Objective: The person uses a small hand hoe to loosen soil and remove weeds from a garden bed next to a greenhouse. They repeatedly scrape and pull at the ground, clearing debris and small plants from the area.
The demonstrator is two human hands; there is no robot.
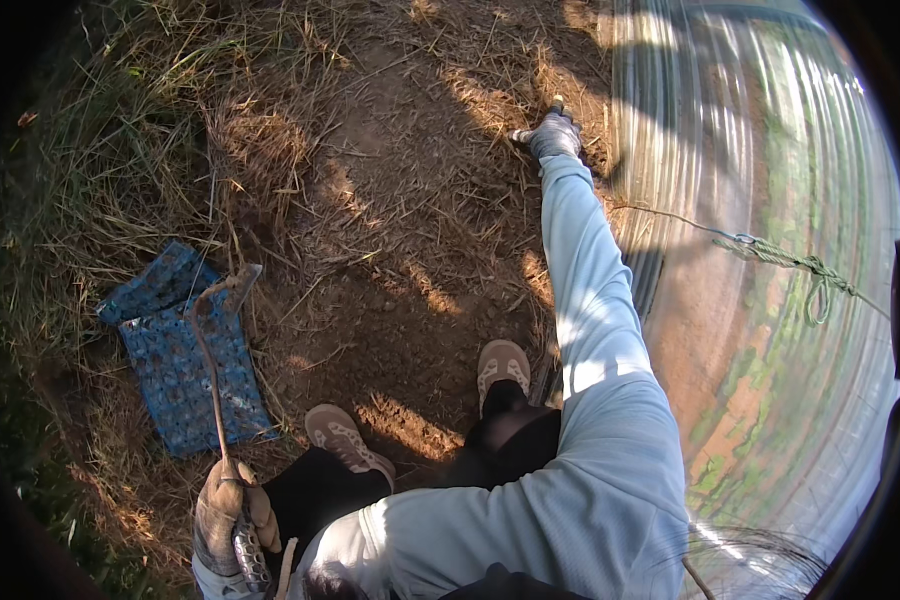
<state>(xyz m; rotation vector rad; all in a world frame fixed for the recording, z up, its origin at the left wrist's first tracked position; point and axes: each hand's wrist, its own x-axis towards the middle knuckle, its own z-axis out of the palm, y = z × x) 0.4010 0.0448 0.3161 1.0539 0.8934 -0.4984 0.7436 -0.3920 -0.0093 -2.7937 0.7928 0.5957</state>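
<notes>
My left hand (229, 510), in a soiled tan and grey glove, grips the textured handle of a hand hoe (211, 367) at the lower left. Its thin, rusty neck bends at the top to a soil-caked blade (244, 287), which overlaps a blue patterned sheet (187, 382) in my view. Far ahead, my right hand (556, 135), in a grey glove, reaches low among dry straw (487, 97) beside a clear plastic film wall (690, 112). A small pale yellowish tip shows at its fingers; whether it holds something cannot be made out.
Straw-strewn soil (390, 142) stretches ahead of my shoes (345, 442). Grass, green and dry (165, 127), lines the left. A knotted green rope (802, 262) runs across the film wall. Green plants (727, 442) show through the film. A pale stick (287, 566) is beside my left hand.
</notes>
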